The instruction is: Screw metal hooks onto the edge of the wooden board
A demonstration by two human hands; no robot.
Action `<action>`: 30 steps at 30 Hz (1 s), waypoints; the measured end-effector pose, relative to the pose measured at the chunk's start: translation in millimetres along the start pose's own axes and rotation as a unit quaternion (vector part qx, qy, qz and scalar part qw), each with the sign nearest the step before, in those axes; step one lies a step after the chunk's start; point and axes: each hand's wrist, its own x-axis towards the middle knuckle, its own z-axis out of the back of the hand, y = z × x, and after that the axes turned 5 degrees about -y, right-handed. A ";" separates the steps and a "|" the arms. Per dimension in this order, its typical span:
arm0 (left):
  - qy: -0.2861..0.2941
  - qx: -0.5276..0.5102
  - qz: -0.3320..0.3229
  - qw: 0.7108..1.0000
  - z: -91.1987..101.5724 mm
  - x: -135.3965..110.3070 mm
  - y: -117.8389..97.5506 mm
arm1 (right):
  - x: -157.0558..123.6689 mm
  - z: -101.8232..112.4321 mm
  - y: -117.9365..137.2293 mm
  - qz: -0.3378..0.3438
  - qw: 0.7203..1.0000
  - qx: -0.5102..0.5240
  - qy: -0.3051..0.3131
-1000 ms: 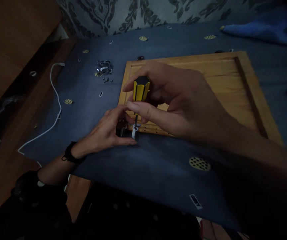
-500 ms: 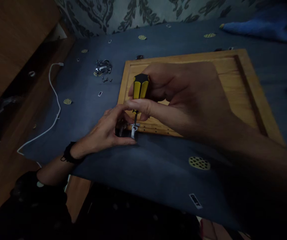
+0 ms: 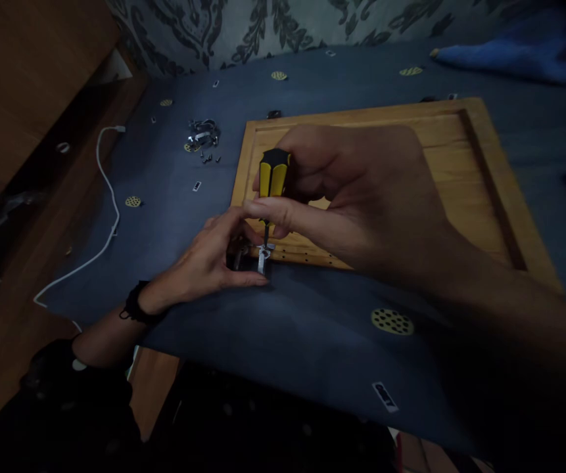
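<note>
My right hand (image 3: 352, 190) is closed round the yellow and black handle of a screwdriver (image 3: 273, 176), held upright. Its shaft runs down to a small metal hinge (image 3: 263, 258) on the near edge of a wooden panel (image 3: 497, 177); the tip's exact contact is too small to make out. Around the hinge, my left hand (image 3: 204, 256) has its thumb on the near side and its fingers on the far side, gripping it against the panel. A row of small dark holes runs along the panel's near edge, to the right of the hinge.
Further metal hinges (image 3: 204, 133) lie in a pile at the back left, with several small screws (image 3: 208, 158) beside them. A white cable (image 3: 115, 190) curves along the left edge of the blue cloth (image 3: 302, 341). A blue fluffy thing (image 3: 509, 59) lies at the back right.
The screwdriver handle has tipped very slightly to the left, along with my right hand. My left hand and the hinge stay in place.
</note>
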 end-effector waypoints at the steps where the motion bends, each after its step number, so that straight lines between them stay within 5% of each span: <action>1: 0.000 0.000 -0.002 1.000 -0.2 -0.1 0.6 | 0.2 -0.1 -0.2 0.002 1.000 -0.003 -0.001; 13: -0.005 0.009 0.001 1.000 -1.3 -1.6 3.6 | -2.1 -4.9 -1.0 0.015 1.000 -0.001 -0.026; 19: -0.007 -0.006 -0.008 1.000 -1.4 -1.3 3.5 | -3.4 -11.1 -8.6 0.059 0.994 -0.022 -0.087; 25: -0.009 0.006 -0.017 1.000 -1.8 -0.7 2.7 | -6.4 -16.7 -11.0 0.028 0.995 0.031 -0.088; 30: -0.005 0.019 -0.033 0.999 -1.7 -0.9 4.2 | -7.3 -17.5 -12.1 0.124 0.980 -0.031 -0.152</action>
